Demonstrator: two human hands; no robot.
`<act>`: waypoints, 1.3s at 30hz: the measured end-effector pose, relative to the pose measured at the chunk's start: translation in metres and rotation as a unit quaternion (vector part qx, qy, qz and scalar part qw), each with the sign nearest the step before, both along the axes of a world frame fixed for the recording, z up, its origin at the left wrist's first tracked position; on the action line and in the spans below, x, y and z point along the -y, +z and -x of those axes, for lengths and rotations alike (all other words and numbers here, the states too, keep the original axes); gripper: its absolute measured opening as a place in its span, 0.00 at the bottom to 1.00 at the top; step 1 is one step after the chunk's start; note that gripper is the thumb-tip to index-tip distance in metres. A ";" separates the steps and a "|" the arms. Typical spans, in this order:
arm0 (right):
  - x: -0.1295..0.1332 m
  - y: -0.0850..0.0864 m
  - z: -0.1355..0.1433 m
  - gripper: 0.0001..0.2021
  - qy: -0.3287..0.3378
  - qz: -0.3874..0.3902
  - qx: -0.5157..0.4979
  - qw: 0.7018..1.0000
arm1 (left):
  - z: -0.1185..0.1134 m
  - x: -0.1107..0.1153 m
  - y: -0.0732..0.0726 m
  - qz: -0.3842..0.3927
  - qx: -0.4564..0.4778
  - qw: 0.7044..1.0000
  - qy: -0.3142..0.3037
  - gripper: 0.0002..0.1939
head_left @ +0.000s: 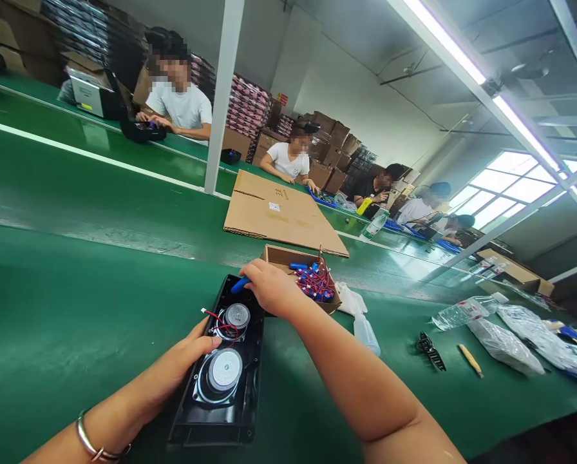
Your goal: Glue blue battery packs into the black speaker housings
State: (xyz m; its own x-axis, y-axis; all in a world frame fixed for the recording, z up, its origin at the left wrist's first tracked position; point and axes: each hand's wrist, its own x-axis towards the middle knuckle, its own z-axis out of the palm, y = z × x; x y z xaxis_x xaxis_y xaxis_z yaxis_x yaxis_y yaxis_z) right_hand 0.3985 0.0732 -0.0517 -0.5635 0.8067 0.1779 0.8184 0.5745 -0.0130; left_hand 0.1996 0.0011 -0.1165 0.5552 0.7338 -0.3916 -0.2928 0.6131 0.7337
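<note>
Steadying the rigid black speaker panel (218, 370) at lower centre with my flat, unclenched left hand (179, 364), my right hand (269, 287) pinches what looks like a blue battery (240, 284), light and slick.

Bright, even light comes from the ceiling tube lights (491, 87) and the window (505, 187) at far right — the panes are blown out. The green bench (76, 303) shows soft sheen, shadows are faint, and wide-angle distortion bends the edges — the centre stays sharp.

Head view: close above green table (76, 309), facing forward-down, tilted.
</note>
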 end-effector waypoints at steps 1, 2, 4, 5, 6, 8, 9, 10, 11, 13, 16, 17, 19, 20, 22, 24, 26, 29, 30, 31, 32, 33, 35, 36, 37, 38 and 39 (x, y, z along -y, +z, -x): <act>0.000 0.001 0.000 0.09 0.002 0.002 0.003 1.000 | 0.000 -0.001 -0.001 0.000 0.001 1.000 0.001 0.40; -0.001 0.002 0.001 0.08 0.004 0.006 0.006 1.000 | 0.000 -0.001 -0.001 -0.002 -0.001 1.000 0.002 0.39; -0.002 0.003 0.001 0.07 0.010 0.010 0.007 1.000 | 0.001 -0.002 -0.001 -0.011 -0.004 1.000 0.005 0.38; -0.003 0.003 0.001 0.07 0.014 0.011 0.007 1.000 | 0.001 -0.002 0.000 -0.018 -0.003 1.000 0.004 0.38; -0.004 0.003 0.001 0.08 0.018 0.011 0.006 1.000 | 0.001 -0.002 0.001 -0.023 0.000 1.000 0.001 0.37; -0.006 0.003 0.000 0.08 0.025 0.004 0.008 1.000 | 0.002 -0.001 0.004 -0.030 0.008 1.000 -0.004 0.37; -0.007 0.002 0.000 0.08 0.028 -0.001 0.010 1.000 | 0.002 -0.001 0.005 -0.031 0.012 0.999 -0.006 0.37; -0.008 0.002 0.001 0.08 0.031 -0.006 0.011 0.999 | 0.002 -0.001 0.006 -0.029 0.013 0.999 -0.009 0.37; -0.008 0.002 0.001 0.09 0.036 -0.009 0.012 0.999 | 0.002 -0.001 0.006 -0.027 0.012 0.999 -0.014 0.38; -0.009 0.001 0.002 0.10 0.047 -0.010 0.009 0.999 | 0.002 -0.001 0.006 -0.023 0.012 0.999 -0.029 0.38; -0.008 0.002 0.004 0.10 0.053 -0.006 0.008 0.999 | 0.003 0.000 0.005 -0.022 0.017 0.999 -0.038 0.37; -0.008 0.003 0.004 0.10 0.052 -0.006 0.012 0.999 | 0.003 0.000 0.006 -0.024 0.019 0.999 -0.037 0.37; -0.007 0.004 0.005 0.11 0.053 -0.004 0.022 0.998 | 0.003 0.000 0.006 -0.024 0.020 0.999 -0.035 0.37; -0.006 0.005 0.005 0.11 0.054 -0.003 0.027 0.998 | 0.003 0.000 0.006 -0.023 0.019 0.999 -0.036 0.37; -0.005 0.007 0.006 0.12 0.056 0.002 0.033 0.998 | 0.003 -0.001 0.005 -0.023 0.017 0.999 -0.038 0.38; -0.004 0.008 0.007 0.13 0.065 0.010 0.036 0.997 | 0.003 -0.001 0.003 -0.030 0.018 0.999 -0.038 0.38; -0.005 0.008 0.008 0.15 0.076 0.016 0.035 0.996 | 0.003 -0.001 0.001 -0.038 0.021 0.999 -0.033 0.38; -0.008 0.006 0.009 0.16 0.080 0.023 0.024 0.996 | 0.004 -0.001 -0.001 -0.038 0.025 0.998 -0.033 0.37; -0.009 0.005 0.008 0.16 0.079 0.027 0.018 0.996 | 0.003 -0.001 -0.001 -0.037 0.026 0.998 -0.034 0.36; -0.010 0.004 0.008 0.15 0.079 0.031 0.014 0.996 | 0.003 -0.001 0.000 -0.037 0.025 0.998 -0.036 0.36; -0.011 0.003 0.008 0.15 0.079 0.033 0.010 0.996 | 0.003 -0.001 0.000 -0.037 0.024 0.998 -0.039 0.36; -0.012 0.002 0.008 0.15 0.078 0.034 0.008 0.996 | 0.003 -0.001 0.000 -0.036 0.021 0.998 -0.038 0.36; -0.013 0.000 0.008 0.14 0.077 0.034 0.008 0.996 | 0.002 -0.001 0.000 -0.031 0.015 0.999 -0.039 0.36; -0.014 0.000 0.008 0.14 0.077 0.035 0.008 0.996 | 0.002 -0.001 0.001 -0.028 0.013 0.999 -0.039 0.35; -0.014 -0.001 0.008 0.14 0.076 0.035 0.008 0.996 | 0.002 -0.001 0.001 -0.024 0.013 0.999 -0.038 0.35; -0.015 -0.001 0.008 0.14 0.075 0.034 0.008 0.997 | 0.002 -0.002 0.001 -0.020 0.014 0.999 -0.039 0.35; -0.015 -0.001 0.009 0.14 0.074 0.033 0.008 0.997 | 0.002 -0.002 0.001 -0.016 0.016 0.999 -0.039 0.35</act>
